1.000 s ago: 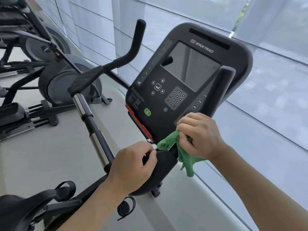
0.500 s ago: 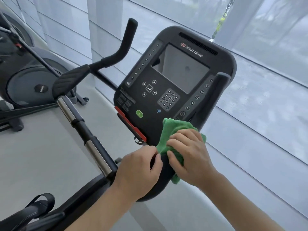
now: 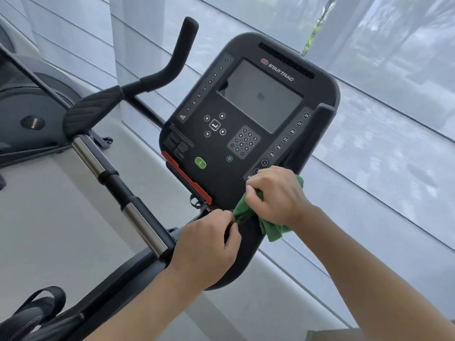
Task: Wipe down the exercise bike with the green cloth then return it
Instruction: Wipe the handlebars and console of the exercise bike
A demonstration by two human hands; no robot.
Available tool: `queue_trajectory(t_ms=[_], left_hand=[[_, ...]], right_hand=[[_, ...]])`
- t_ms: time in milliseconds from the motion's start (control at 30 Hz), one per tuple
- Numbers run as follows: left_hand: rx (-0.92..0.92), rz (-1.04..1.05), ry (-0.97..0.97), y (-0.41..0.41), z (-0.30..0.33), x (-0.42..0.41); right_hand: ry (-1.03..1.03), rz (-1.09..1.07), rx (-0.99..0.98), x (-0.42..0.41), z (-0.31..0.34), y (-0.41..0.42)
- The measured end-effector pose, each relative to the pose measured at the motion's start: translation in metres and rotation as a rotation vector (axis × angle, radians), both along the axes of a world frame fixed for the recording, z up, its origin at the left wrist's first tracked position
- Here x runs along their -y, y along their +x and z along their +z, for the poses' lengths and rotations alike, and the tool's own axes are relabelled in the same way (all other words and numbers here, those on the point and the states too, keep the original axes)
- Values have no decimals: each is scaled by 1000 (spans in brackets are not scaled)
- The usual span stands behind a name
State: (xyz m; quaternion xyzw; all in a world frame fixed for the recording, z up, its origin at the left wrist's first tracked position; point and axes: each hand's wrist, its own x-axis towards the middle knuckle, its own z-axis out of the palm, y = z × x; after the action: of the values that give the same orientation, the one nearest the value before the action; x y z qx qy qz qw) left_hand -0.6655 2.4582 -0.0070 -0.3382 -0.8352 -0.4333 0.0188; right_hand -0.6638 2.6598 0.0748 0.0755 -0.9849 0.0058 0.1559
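Note:
The exercise bike's black console (image 3: 246, 114) with its screen and keypad fills the middle of the head view. My right hand (image 3: 278, 195) grips the bunched green cloth (image 3: 246, 212) against the console's lower right corner, where the right handlebar post meets it. Part of the cloth hangs below my palm. My left hand (image 3: 206, 247) curls round the black padded centre of the handlebar (image 3: 243, 262) just below the console, fingertips beside the cloth. The left handlebar (image 3: 157, 77) with its chrome bar (image 3: 140, 222) runs out to the left.
Another exercise machine (image 3: 27, 114) stands on the grey floor at the left. A window with sheer blinds (image 3: 381, 82) lies close behind and to the right of the console. A pedal strap (image 3: 41, 301) shows at the bottom left.
My right hand went from lying over the spread cloth to gripping it bunched at the console's lower right corner. The left hand stayed on the handlebar centre. The view shifted slightly.

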Motion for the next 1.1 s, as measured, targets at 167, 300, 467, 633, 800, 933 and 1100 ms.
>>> queue_trajectory(t_ms=[167, 300, 467, 633, 800, 933, 1100], left_hand=[[-22, 18, -4, 2, 1, -1], [-26, 39, 0, 2, -2, 1], [-32, 77, -11, 4, -2, -3], [-3, 85, -23, 5, 1, -3], [20, 108, -58, 8, 4, -5], [21, 110, -72, 8, 7, -7], [22, 93, -92, 7, 7, -7]], right_hand=[[-68, 32, -120, 2, -5, 3], [-259, 75, -324, 5, -34, 37], [-220, 243, -290, -30, -66, 73], [-65, 374, -293, -50, -49, 45], [-47, 330, -177, -42, -18, 9], [64, 169, 81, -39, 3, -5], [207, 88, 156, -25, 8, -19]])
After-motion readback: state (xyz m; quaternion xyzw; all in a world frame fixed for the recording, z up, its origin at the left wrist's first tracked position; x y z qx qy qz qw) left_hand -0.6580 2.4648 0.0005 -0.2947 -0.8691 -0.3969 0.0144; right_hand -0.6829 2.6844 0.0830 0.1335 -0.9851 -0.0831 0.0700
